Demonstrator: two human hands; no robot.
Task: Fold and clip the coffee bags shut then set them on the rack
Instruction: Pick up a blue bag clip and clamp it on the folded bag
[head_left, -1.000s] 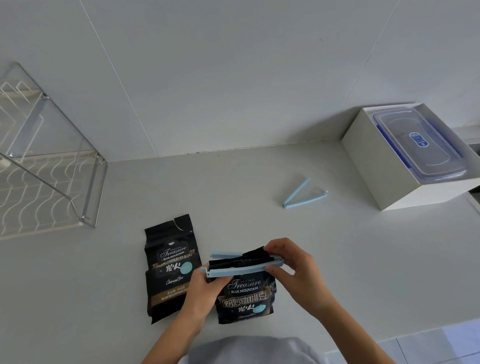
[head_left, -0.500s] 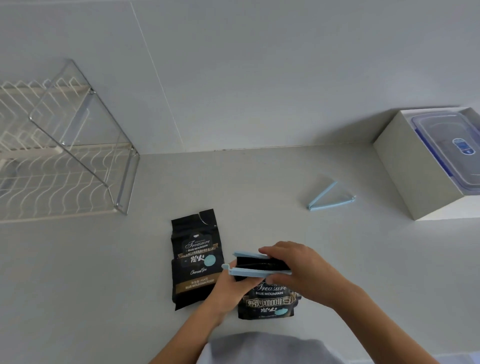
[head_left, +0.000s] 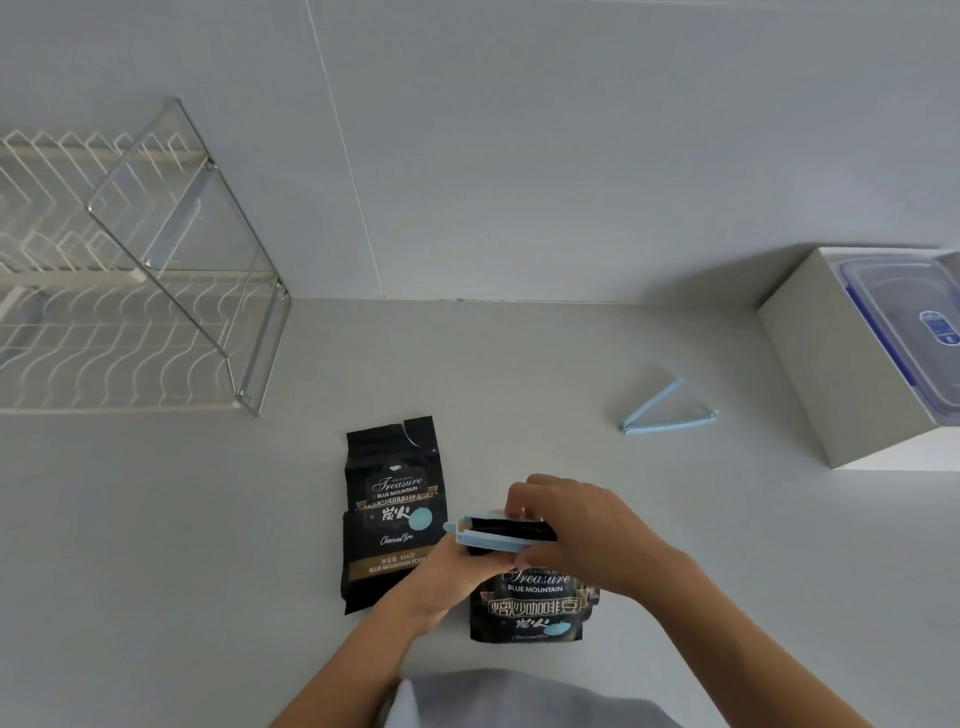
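We've got the near coffee bag (head_left: 535, 603) standing on the tabletop (head_left: 156, 519) with its folded top inside a blue clip (head_left: 488, 538); our left hand (head_left: 452, 577) grips the bag just under the clip, and our right hand (head_left: 576, 530) has its fingers (head_left: 519, 499) pinched over the clip. The second bag (head_left: 389, 509) lies flat just left of it, top unclipped. A spare clip (head_left: 665, 415) sits open further right, and the wire rack (head_left: 130, 291) is well off at the back left.
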